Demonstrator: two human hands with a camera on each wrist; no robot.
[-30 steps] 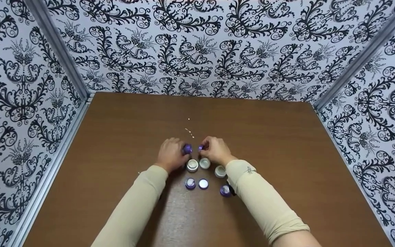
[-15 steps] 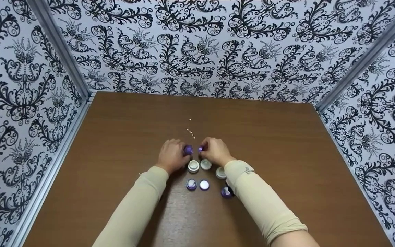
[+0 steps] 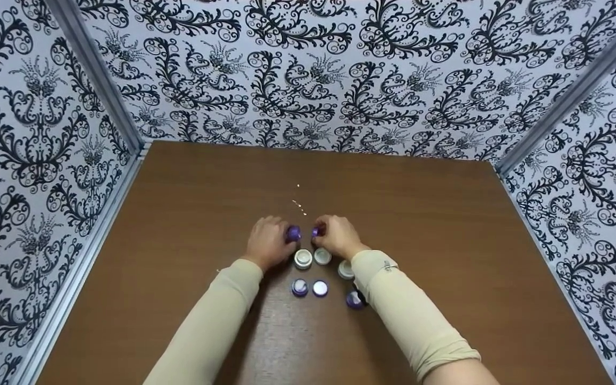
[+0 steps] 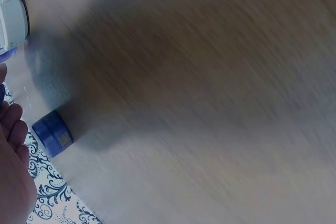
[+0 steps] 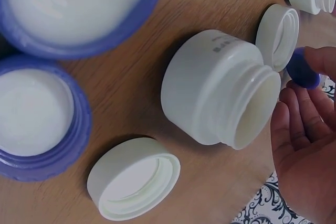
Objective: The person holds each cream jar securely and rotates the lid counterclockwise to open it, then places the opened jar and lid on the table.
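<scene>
In the head view my left hand [image 3: 269, 239] grips a small purple jar [image 3: 293, 233], its top turned toward the right hand. Only the edge of that hand's fingers shows in the left wrist view. My right hand [image 3: 337, 235] pinches a small purple lid [image 3: 315, 232], a little apart from the jar. The right wrist view shows this lid as a dark blue disc [image 5: 303, 68] under the thumb. Just below the hands stand an open white jar [image 3: 303, 259] and a round white lid [image 3: 322, 256]. How full the held jar is cannot be seen.
Nearer me lie a purple jar of white cream [image 3: 299, 287], a purple lid with a white inside [image 3: 320, 289], and another purple piece [image 3: 355, 299] by the right sleeve. A small blue jar [image 4: 52, 134] stands beyond the left fingers. Small white specks [image 3: 300, 206] dot the table.
The whole head view shifts very slightly. Both hands keep their hold on the jar and the lid, with hardly any visible movement.
</scene>
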